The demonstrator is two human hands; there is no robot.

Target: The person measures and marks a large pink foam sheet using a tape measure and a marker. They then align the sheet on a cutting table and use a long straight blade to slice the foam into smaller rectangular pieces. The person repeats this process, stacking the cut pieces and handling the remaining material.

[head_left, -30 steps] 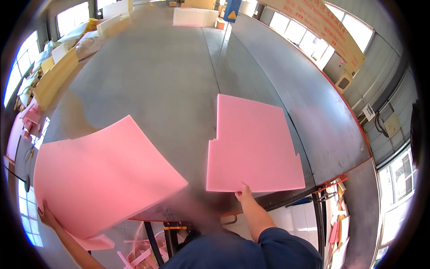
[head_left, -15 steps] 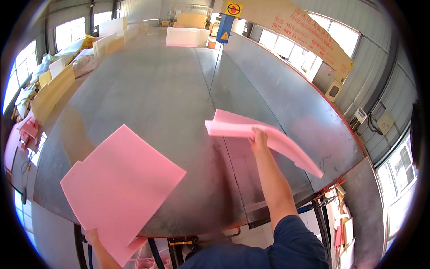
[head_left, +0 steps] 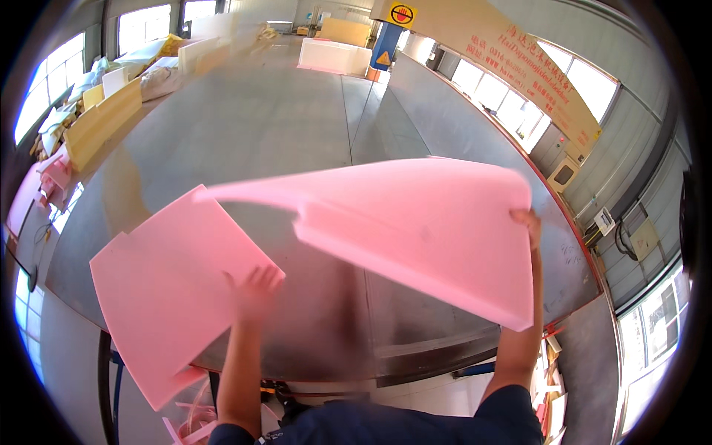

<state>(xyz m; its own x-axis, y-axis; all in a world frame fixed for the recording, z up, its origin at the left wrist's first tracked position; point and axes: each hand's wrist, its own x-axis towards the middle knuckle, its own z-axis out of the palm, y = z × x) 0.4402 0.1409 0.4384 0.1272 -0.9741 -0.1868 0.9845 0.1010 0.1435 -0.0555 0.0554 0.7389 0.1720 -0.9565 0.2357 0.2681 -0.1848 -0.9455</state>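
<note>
My right hand (head_left: 527,224) grips the right edge of a large pink foam sheet (head_left: 415,222), held tilted above the metal table. This sheet curves, with a notch in its near edge and a narrow end reaching left. Another pink foam sheet (head_left: 167,289) lies at the table's left, its near corner jutting past the front edge. Over this sheet's right corner is my left hand (head_left: 256,293), slightly blurred, fingers spread and holding nothing. Whether it touches the sheet I cannot tell.
The grey metal table (head_left: 274,111) runs far ahead. A white foam block (head_left: 334,56) stands at its far end, near a blue post (head_left: 388,44). Yellow foam boards (head_left: 104,122) line the left side. Pink scraps (head_left: 194,423) lie below the front edge.
My left hand has left the left sheet's near corner and moved up and right. My right hand has moved right, lifting and turning its sheet so its broad face shows.
</note>
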